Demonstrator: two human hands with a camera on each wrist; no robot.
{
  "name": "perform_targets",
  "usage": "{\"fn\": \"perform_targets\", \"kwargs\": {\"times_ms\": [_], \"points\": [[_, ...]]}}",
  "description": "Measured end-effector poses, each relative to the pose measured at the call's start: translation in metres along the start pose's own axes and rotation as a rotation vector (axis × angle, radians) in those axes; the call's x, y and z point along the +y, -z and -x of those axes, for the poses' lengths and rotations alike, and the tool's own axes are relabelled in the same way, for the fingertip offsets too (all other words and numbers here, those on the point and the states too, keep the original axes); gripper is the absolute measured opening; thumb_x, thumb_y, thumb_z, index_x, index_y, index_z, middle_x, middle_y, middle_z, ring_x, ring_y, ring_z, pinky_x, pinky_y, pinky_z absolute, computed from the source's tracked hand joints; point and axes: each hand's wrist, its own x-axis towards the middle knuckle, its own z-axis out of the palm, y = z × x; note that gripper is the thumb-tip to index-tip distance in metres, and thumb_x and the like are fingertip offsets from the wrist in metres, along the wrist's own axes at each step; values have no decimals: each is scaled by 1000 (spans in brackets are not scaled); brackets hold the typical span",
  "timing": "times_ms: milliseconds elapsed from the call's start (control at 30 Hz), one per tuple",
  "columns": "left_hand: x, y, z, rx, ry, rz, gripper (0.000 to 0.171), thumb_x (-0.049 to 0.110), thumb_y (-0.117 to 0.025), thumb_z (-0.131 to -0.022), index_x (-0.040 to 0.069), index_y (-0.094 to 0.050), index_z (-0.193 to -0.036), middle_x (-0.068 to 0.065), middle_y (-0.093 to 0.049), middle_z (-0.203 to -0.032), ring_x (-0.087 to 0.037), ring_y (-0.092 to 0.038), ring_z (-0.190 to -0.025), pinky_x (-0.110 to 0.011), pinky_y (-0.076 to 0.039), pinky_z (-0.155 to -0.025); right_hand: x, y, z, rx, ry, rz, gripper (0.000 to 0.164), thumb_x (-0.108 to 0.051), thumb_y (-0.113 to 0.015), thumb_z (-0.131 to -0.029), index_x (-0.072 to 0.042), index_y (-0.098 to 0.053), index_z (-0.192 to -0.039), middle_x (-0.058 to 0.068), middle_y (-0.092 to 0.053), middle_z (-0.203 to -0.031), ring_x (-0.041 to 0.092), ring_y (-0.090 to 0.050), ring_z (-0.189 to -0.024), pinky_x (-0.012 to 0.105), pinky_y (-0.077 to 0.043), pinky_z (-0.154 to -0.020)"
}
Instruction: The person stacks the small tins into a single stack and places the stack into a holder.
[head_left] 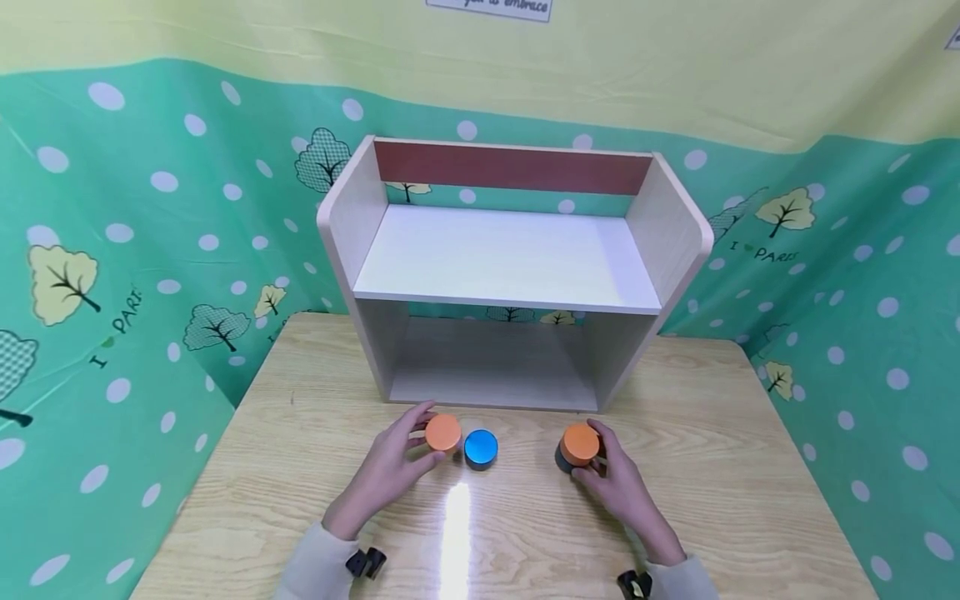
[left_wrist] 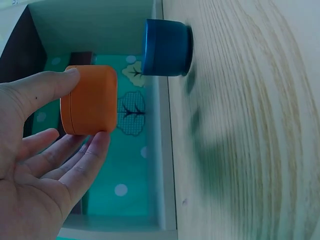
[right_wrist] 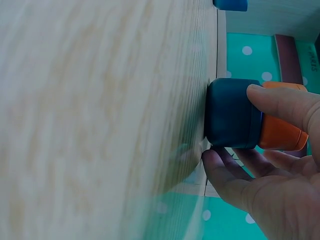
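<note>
My left hand (head_left: pixel 392 457) pinches a small round orange tin (left_wrist: pixel 94 100) between thumb and fingertips. In the left wrist view a gap separates this tin from the tabletop. Just right of it in the head view stands a blue tin (head_left: pixel 481 449) on the table. My right hand (head_left: pixel 617 477) grips a darker blue tin (right_wrist: pixel 232 112), thumb on one side and fingers on the other. A second orange tin (head_left: pixel 580 443) sits on top of that blue one, mostly covering it in the head view. The right wrist view shows a lid seam on both stacked tins.
Behind the tins stands a white two-level shelf (head_left: pixel 510 254) with side walls and a dark red back strip (head_left: pixel 513 167). The wooden table (head_left: pixel 720 467) carries a bright light reflection. A green dotted cloth (head_left: pixel 150 275) hangs around the back and sides.
</note>
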Motion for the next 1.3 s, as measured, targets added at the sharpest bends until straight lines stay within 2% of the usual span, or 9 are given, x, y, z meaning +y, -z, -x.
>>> {"fn": "perform_targets", "kwargs": {"times_ms": [333, 633, 833, 933, 1100, 1300], "points": [[2, -3, -7, -29, -61, 11, 80, 0, -83, -81, 10, -42, -150, -11, -58, -134, -28, -57, -122, -42, -54, -93, 1, 0, -2, -8, -5, -4, 83, 7, -77, -84, 1, -30, -152, 26, -51, -139, 42, -52, -125, 52, -52, -94], [6, -6, -11, -59, -63, -7, 80, 3, -83, -82, 10, -41, -150, -9, -59, -133, -25, -58, -121, -41, -54, -93, 2, 0, -3, -3, -5, 16, 82, 6, -77, -84, 0, -31, -151, 25, -51, -139, 41, -54, -123, 52, -52, -94], [10, -9, -14, -69, -88, -30, 78, 9, -83, -83, 11, -42, -150, -6, -59, -132, -22, -58, -120, -34, -54, -93, 2, 0, -2, -6, -8, 18, 82, 6, -77, -84, 0, -31, -151, 25, -51, -139, 41, -54, -123, 52, -52, -94], [12, -11, -16, -82, -106, -15, 79, 8, -82, -84, 10, -41, -151, -8, -59, -133, -25, -60, -118, -38, -54, -93, 2, 0, -2, -4, -7, 22, 83, 7, -77, -83, 1, -31, -151, 25, -51, -139, 41, -54, -123, 52, -52, -94], [15, -13, -19, -114, -98, 5, 78, 10, -81, -86, 9, -39, -151, -11, -57, -135, -29, -61, -117, -44, -53, -94, 2, -1, -2, 2, 4, 29, 82, 7, -77, -83, 1, -32, -151, 25, -51, -139, 41, -54, -123, 52, -53, -93], [16, -16, -23, -133, -109, 7, 77, 10, -81, -86, 8, -39, -151, -11, -57, -136, -26, -59, -121, -39, -53, -95, 3, 0, -1, 4, 6, 28, 82, 7, -77, -83, 1, -32, -151, 26, -51, -139, 42, -53, -123, 52, -52, -93]]}}
